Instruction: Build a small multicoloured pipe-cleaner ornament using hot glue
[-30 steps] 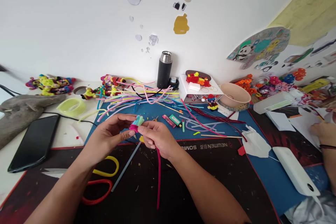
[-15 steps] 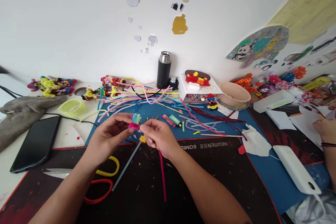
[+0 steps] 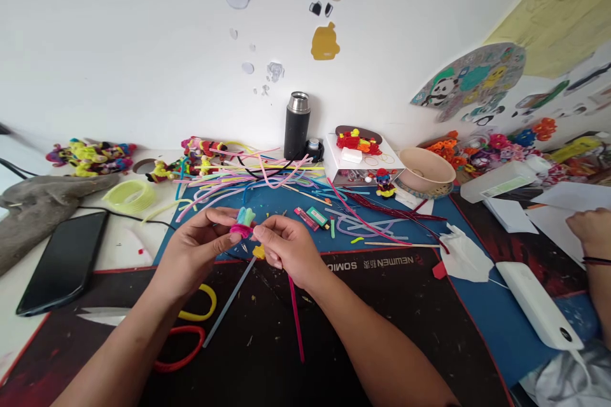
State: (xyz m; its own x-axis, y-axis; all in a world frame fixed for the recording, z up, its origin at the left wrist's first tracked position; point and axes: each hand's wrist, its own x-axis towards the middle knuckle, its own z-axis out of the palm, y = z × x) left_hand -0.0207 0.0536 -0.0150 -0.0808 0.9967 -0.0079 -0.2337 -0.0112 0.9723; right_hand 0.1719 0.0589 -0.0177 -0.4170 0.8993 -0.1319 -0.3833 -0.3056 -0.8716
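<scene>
Between the fingers of my left hand is a small fuzzy pipe-cleaner piece, blue and green on top with a magenta coil around its lower part. My right hand pinches a magenta pipe cleaner close to that coil, and its free end hangs down over the black mat. Just below the hands, a blue-grey stick with a yellow tip lies on the mat. Scissors with red and yellow handles rest partly under my left forearm.
Loose pipe cleaners lie in a heap behind my hands. A black flask, a white box and a pink bowl stand by the wall. At left is a phone; at right, a power bank and another person's hand.
The magenta pipe cleaner's hanging end has swung right. My left hand and the fuzzy piece have shifted slightly left, and the piece's blue-green top shows more. The other person's hand has moved a little.
</scene>
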